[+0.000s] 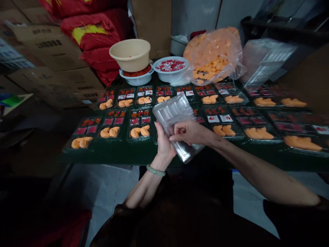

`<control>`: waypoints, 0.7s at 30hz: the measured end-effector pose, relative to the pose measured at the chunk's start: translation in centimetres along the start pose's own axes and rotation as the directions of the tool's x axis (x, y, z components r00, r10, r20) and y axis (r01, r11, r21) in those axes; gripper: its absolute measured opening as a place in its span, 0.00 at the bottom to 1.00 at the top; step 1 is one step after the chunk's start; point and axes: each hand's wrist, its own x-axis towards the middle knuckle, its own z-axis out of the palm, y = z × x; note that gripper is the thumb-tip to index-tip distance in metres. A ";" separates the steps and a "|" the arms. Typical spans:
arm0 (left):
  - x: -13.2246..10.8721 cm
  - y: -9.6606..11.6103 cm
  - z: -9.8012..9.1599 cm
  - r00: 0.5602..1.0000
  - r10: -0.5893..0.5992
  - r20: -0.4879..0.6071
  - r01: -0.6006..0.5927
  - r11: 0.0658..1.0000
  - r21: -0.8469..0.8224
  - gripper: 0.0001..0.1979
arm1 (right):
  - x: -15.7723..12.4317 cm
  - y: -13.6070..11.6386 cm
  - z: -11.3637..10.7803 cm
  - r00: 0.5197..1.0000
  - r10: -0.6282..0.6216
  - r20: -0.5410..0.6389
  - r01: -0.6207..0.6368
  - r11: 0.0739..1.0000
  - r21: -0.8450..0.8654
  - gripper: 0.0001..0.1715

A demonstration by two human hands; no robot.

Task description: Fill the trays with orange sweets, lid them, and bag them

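Over the table's front edge my left hand point(164, 144), a pale green bangle point(156, 170) at its wrist, supports a clear plastic tray point(174, 109) from below and the left side. The tray is tilted, its ribbed compartments toward the far end; I cannot tell whether it is one piece or several nested together. My right hand point(189, 132) lies across it, thumb and index finger pinched at its near left part. Behind and beside it, filled clear trays point(140, 123) stand in two rows, with orange shaped pieces, small packets and reddish bits in compartments.
On the dark green table point(113, 154), a cream basin point(130, 55) rests on a basin of red bits. A white basin point(171, 68) holds red and white packets. Beside it is a plastic bag point(213, 56) of orange pieces. Cardboard boxes point(51, 51) and red sacks point(95, 31) stand behind left.
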 end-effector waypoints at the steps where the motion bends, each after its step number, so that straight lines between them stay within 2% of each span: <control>1: 0.0 0.1 -0.2 1.000 -0.010 0.006 0.010 1.000 0.008 0.31 | 0.0 -0.1 -0.2 0.999 0.013 0.047 -0.015 0.999 0.050 0.16; 4: 0.0 0.2 -0.7 0.999 -0.037 0.028 0.036 0.999 0.019 0.32 | 0.1 -0.5 -0.6 0.992 0.022 0.122 -0.036 0.992 0.121 0.15; 9: 0.2 0.1 -0.7 0.996 -0.086 0.028 0.086 0.996 0.031 0.34 | 0.3 -0.2 -0.5 0.993 0.020 0.120 -0.030 0.996 0.081 0.14; 11: 0.3 0.1 -0.4 0.997 -0.080 0.015 0.080 0.996 0.036 0.35 | 0.3 -0.2 0.0 0.998 0.004 0.061 -0.002 0.999 -0.035 0.12; 13: 0.3 0.0 -0.1 0.999 -0.015 -0.039 0.016 0.999 0.041 0.33 | 0.1 -0.7 0.9 0.997 -0.039 -0.068 0.020 0.963 -0.267 0.09; 15: 0.4 0.1 0.1 0.994 0.065 -0.092 -0.059 0.996 0.065 0.31 | -0.1 -1.6 1.9 0.983 -0.094 -0.156 0.000 0.856 -0.516 0.06; 16: 0.4 0.1 0.1 0.991 0.089 -0.095 -0.083 0.994 0.072 0.30 | -0.1 -2.0 2.3 0.981 -0.107 -0.161 -0.009 0.805 -0.594 0.05; 18: 0.4 0.3 0.0 0.992 0.110 -0.066 -0.107 0.993 0.054 0.28 | -0.1 -2.8 2.8 0.985 -0.107 -0.133 -0.003 0.770 -0.638 0.05; 21: 0.4 0.6 -0.3 0.994 0.090 -0.055 -0.092 0.995 -0.037 0.28 | 0.1 -3.4 2.3 0.984 -0.127 -0.124 0.033 0.817 -0.576 0.04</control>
